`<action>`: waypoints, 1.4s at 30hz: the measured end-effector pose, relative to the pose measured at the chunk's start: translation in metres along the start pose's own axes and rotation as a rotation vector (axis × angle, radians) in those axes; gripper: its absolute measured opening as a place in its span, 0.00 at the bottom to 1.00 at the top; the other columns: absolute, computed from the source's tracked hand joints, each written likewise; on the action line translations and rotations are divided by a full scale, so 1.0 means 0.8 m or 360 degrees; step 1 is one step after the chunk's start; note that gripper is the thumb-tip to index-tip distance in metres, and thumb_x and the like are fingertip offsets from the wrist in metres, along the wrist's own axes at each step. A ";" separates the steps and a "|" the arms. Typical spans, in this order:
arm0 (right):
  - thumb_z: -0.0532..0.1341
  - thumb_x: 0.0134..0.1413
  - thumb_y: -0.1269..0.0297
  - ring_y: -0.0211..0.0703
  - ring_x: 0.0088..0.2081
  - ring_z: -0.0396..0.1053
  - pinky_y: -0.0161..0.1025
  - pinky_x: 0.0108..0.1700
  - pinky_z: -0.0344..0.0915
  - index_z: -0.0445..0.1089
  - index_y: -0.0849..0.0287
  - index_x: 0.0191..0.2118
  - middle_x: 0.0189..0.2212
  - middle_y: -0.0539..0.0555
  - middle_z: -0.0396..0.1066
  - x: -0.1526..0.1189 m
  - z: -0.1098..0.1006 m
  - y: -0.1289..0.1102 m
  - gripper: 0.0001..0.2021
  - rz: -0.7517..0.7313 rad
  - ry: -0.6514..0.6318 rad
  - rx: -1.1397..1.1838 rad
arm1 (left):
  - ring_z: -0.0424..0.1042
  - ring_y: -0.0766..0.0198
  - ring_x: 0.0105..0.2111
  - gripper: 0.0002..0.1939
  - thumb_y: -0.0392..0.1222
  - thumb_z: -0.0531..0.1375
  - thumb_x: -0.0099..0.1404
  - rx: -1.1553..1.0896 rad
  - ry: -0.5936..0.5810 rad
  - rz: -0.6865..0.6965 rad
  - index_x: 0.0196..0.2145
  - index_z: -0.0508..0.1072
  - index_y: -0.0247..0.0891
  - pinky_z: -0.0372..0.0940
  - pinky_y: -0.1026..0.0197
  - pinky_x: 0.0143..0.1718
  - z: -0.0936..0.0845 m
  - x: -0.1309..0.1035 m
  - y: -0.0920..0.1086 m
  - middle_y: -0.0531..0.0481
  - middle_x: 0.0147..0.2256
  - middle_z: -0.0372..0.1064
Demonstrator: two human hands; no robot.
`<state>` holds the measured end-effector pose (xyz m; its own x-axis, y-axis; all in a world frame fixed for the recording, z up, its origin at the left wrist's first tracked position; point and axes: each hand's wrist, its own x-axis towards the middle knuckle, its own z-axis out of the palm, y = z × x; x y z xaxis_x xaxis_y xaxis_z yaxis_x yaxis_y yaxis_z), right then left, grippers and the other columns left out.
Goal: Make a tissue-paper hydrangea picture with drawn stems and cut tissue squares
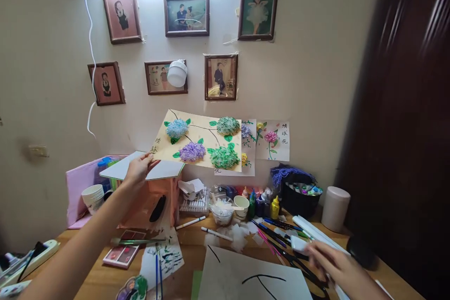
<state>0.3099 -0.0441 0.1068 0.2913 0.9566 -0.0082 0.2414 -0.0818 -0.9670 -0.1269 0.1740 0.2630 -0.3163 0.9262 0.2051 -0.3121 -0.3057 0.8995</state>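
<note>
My left hand (140,167) is closed on the lower left corner of a flower picture (207,138), raised in front of the wall. The picture shows blue, purple and green textured blooms with leaves and dark stems. At the lower right, my right hand (328,262) is over the scissors and pens, close to a small white object (299,245); motion blur hides whether its fingers hold anything. A white sheet (225,274) with a few black curved lines lies at the table's front, left of my right hand.
Black scissors (291,258), pens and paper scraps lie right of centre. Behind are paint bottles (275,207), a paper cup (241,206) and a black basket (302,199). A paint palette (121,255) and brushes lie left. Two flower pictures hang on the wall.
</note>
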 end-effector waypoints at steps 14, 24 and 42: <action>0.59 0.52 0.50 0.41 0.30 0.73 0.36 0.32 0.70 0.70 0.61 0.42 0.36 0.59 0.75 0.053 0.015 -0.104 0.19 -0.0200 -0.0458 0.0880 | 0.73 0.71 0.25 0.08 0.30 0.56 0.61 0.0036 -0.0090 -0.0144 0.39 0.72 0.32 0.70 0.73 0.27 0.063 -0.103 -0.070 0.49 0.29 0.73; 0.66 0.45 0.55 0.38 0.29 0.72 0.33 0.31 0.69 0.72 0.61 0.40 0.31 0.54 0.76 0.075 0.001 -0.074 0.18 -0.0198 -0.0380 0.0698 | 0.72 0.73 0.25 0.08 0.29 0.57 0.61 0.0126 -0.0049 -0.0298 0.37 0.72 0.34 0.70 0.72 0.30 0.065 -0.137 -0.123 0.51 0.30 0.73; 0.68 0.36 0.51 0.46 0.32 0.74 0.38 0.33 0.71 0.74 0.59 0.37 0.32 0.54 0.76 0.100 -0.020 -0.008 0.21 -0.0110 -0.0111 0.0542 | 0.74 0.58 0.32 0.23 0.51 0.68 0.44 0.0591 -0.0870 -0.0507 0.35 0.72 0.34 0.69 0.57 0.39 0.040 -0.143 -0.154 0.46 0.33 0.74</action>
<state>0.3467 0.0288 0.1163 0.2181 0.9744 0.0540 -0.0675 0.0702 -0.9952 -0.0237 0.1128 0.1411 0.2615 0.9651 -0.0124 0.0408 0.0018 0.9992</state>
